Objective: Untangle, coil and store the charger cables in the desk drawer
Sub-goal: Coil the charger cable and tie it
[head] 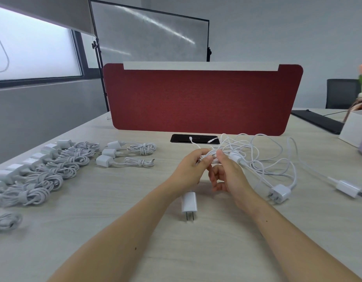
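Fingers (pixel 200 153) pinch cable coil (pixel 214 157), long axis left-right.

Two bare forearms (pixel 123 228) reach from the near edge and converge at mid-scene, where the left grip (pixel 190 168) curls its fingers round a bundle of thin white charger cable (pixel 211 156) and the right grip (pixel 229 174), just beside it, pinches the same bundle, lower fingers loosely curled.

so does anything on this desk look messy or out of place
Yes: the tangle of loose cables right of centre sprawls knotted, unlike the coiled chargers lined up on the left. The left hand and right hand pinch part of it. One plug lies apart at far right.
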Action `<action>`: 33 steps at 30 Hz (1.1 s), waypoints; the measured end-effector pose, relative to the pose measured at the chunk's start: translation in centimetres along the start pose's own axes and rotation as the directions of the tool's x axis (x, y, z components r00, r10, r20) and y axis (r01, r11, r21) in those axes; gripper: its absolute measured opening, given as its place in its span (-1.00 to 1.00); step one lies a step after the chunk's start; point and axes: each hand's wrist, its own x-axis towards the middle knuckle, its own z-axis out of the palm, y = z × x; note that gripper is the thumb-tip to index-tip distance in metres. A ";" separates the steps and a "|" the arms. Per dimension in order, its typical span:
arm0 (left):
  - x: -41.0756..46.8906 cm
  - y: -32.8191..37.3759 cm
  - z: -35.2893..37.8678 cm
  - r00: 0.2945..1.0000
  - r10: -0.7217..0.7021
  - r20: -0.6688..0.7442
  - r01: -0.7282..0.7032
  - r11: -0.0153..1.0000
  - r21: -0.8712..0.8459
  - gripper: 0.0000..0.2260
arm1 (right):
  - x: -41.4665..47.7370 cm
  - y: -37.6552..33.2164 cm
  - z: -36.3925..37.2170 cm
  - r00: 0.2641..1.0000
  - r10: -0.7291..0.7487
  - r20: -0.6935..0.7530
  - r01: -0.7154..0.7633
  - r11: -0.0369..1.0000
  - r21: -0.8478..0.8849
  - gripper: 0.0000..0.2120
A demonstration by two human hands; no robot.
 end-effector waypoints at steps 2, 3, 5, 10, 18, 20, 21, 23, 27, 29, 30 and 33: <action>-0.1 0.4 0.1 1.000 0.024 0.007 -0.023 1.000 -0.015 -0.84 | 0.0 -0.1 0.0 0.999 0.037 0.039 -0.038 0.999 0.035 -0.56; -0.2 0.5 0.2 0.999 0.033 0.012 -0.032 0.999 -0.030 -0.85 | -0.1 -0.2 0.0 0.998 0.052 0.046 -0.054 0.997 0.050 -0.53; -0.3 0.5 0.3 0.999 0.031 0.023 -0.030 0.999 -0.028 -0.84 | -0.1 -0.4 0.0 0.998 0.057 0.031 -0.059 0.996 0.066 -0.52; -0.3 -0.2 0.2 0.983 -0.171 0.066 0.169 0.985 0.033 -0.57 | -0.1 0.0 -0.1 0.997 0.019 -0.072 -0.018 1.000 0.023 -0.55; -0.5 0.1 -0.7 0.926 -0.364 0.096 0.349 0.926 0.145 -0.58 | 0.5 0.8 -0.2 0.994 -0.002 -0.109 -0.002 0.999 -0.033 -0.66; -0.5 0.3 -0.8 0.973 -0.231 0.022 0.200 0.882 0.426 -0.61 | 0.4 0.9 -0.1 0.994 0.003 -0.105 -0.005 1.000 -0.025 -0.67; -0.5 0.3 -0.9 0.989 -0.149 -0.008 0.125 0.800 0.586 -0.60 | 0.4 0.8 -0.1 0.995 0.005 -0.104 -0.007 1.000 -0.019 -0.69; -0.5 0.5 -1.4 1.000 -0.015 -0.027 0.031 0.615 0.788 -0.57 | 0.3 0.9 -0.1 0.995 0.003 -0.099 -0.006 1.000 -0.023 -0.70; -0.9 -0.6 -3.1 0.993 0.104 0.055 -0.095 0.431 0.897 -0.52 | 0.0 0.9 0.1 1.000 -0.017 0.005 0.017 0.994 -0.104 -0.74; -1.4 -1.5 -4.6 0.986 0.136 0.094 -0.139 0.365 0.921 -0.48 | -0.2 0.8 0.5 0.996 -0.027 0.083 0.044 0.976 -0.211 -0.79; -1.8 -1.9 -5.5 0.984 0.150 0.101 -0.148 0.351 0.925 -0.44 | -0.2 0.9 0.8 0.992 -0.041 0.117 0.070 0.964 -0.258 -0.83; -2.7 -3.2 -8.4 0.982 0.183 0.053 -0.122 0.391 0.912 -0.40 | 0.2 1.7 2.0 0.969 -0.076 0.234 0.157 0.922 -0.354 -0.92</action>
